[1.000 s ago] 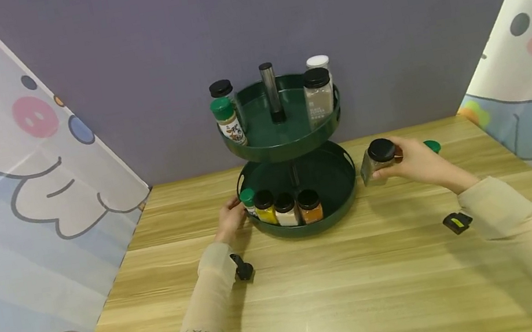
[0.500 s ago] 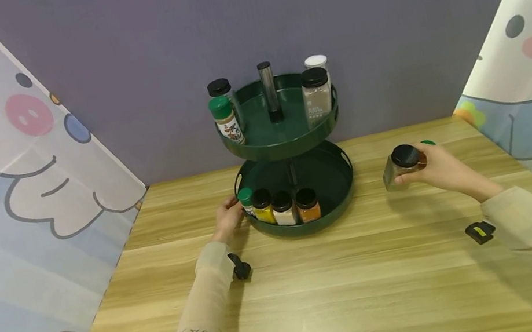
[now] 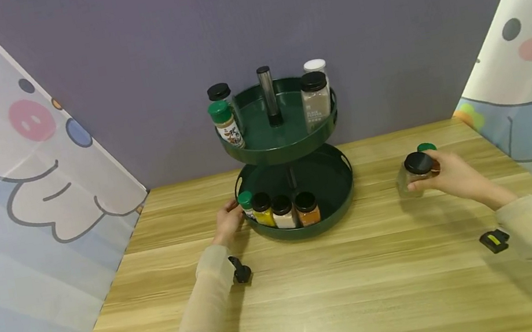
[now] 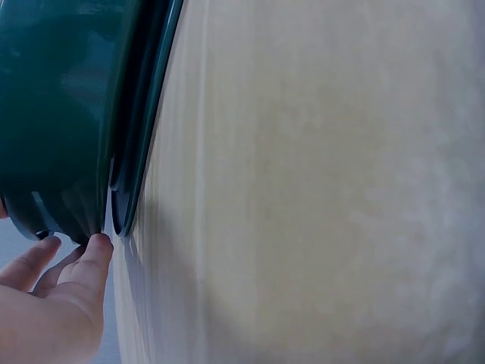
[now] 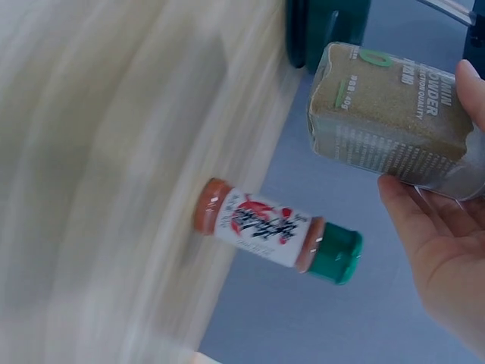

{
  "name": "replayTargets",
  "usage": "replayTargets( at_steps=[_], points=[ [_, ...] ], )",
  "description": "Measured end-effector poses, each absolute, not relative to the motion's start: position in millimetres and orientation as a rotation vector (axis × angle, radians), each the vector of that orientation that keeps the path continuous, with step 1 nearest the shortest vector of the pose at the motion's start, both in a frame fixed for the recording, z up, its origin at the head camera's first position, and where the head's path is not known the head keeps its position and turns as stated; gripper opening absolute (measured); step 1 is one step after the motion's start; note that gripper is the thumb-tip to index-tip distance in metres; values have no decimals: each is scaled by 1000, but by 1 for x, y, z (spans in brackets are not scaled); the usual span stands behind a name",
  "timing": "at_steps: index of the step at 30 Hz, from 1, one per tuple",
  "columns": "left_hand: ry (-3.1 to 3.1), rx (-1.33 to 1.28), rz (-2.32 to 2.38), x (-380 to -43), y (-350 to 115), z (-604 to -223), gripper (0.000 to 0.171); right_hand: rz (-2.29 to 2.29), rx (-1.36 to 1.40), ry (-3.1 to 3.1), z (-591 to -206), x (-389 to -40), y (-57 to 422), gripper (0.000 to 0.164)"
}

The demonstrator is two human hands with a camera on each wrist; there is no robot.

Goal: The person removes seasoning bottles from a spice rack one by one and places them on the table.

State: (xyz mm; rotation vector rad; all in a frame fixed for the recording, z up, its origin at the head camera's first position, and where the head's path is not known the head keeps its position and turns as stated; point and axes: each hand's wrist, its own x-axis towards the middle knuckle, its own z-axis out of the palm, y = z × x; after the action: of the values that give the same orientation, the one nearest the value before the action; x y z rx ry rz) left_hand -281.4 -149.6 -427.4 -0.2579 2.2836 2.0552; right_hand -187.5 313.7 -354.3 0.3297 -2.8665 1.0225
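My right hand [image 3: 450, 176] grips a clear square jar of brown cumin powder [image 5: 386, 106] by its upper part. Its black lid [image 3: 418, 162] shows in the head view, and the jar is held above the table. Close by stands a green-capped spice bottle with reddish contents [image 5: 261, 227], partly hidden behind the jar and hand in the head view. At the left, my left hand [image 3: 229, 222] holds the lower tier's rim of a dark green two-tier tray [image 3: 303, 232]. In the left wrist view, fingertips [image 4: 98, 244] meet the tray's edge.
Along the lower tier's front stand several small spice jars [image 3: 283, 213]. The upper tier [image 3: 282, 154] carries a green-capped bottle [image 3: 226, 125], a black-lidded jar [image 3: 316, 102] and others. A grey wall [image 3: 384, 52] rises behind the wooden table [image 3: 345, 293].
My right hand has carried the cumin jar rightward, away from the tray and toward the green-capped bottle. The left hand stays at the tray's rim.
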Motion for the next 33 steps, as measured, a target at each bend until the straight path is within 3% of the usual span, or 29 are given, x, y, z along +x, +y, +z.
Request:
replayTargets(
  at_steps=[26,33],
  points=[
    [2291,-271,2055,-282,-149,-426,50,1126,83,-2945,-387,-188,351,82],
    [2281,-266,2042,-285,-151,-429,52,1086,61,-2936,-392,-190,356,80]
  ],
)
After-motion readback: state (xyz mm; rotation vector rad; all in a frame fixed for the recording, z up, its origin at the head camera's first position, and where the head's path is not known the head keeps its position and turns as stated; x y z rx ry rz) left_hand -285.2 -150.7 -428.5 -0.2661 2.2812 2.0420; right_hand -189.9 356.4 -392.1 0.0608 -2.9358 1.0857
